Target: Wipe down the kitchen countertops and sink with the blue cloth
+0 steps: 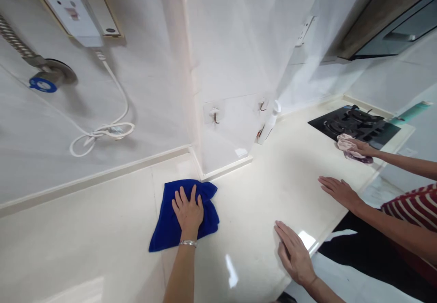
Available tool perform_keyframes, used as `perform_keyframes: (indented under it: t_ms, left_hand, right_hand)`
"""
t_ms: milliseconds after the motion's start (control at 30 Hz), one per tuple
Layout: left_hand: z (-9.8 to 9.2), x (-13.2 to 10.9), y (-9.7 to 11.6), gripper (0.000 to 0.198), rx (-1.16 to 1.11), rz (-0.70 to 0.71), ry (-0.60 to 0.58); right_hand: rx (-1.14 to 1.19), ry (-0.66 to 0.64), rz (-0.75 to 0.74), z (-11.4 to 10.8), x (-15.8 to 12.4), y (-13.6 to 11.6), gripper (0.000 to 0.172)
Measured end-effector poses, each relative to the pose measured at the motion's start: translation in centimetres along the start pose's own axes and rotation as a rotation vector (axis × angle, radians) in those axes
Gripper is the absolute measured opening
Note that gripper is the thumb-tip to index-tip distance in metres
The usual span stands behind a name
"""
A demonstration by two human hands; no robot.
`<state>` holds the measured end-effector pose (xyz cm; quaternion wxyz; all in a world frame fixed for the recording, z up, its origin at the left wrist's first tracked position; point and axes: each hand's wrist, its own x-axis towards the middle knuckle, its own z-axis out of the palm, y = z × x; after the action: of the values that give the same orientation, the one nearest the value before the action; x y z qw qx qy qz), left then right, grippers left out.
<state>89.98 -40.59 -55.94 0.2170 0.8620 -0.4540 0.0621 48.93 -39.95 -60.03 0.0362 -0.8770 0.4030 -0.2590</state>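
Note:
My left hand [188,209], with a silver bracelet at its wrist, lies flat on a blue cloth [164,230]. Its fingers are stretched out and somewhat apart, pressing the cloth on the pale countertop [112,221]. The cloth is spread out beside the base of a projecting wall corner, with its right side bunched into folds. Farther right, my right hand [295,253] rests on the countertop near its front edge, fingers extended and holding nothing.
At right a co-worker's hand [341,192] rests on the counter; the other holds a pinkish cloth [347,144] beside the black gas hob [355,123]. A white spray bottle [269,123] stands behind the wall corner. A coiled white cable [102,132] hangs at left.

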Motion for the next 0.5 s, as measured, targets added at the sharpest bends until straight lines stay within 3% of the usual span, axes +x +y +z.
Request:
perform_keyframes:
  t_ms: [300,500]
  left_hand:
    - [1.1,6.3,-2.4,0.048,-0.019,0.134,-0.098]
    - [2.0,10.6,-3.5,0.048,-0.027,0.131,-0.133]
  right_hand:
    - [-0.066,-0.047,-0.031,-0.4,-0.4,0.3,0.062]
    - [-0.124,-0.099,-0.033,-0.6,-0.5,0.5,0.061]
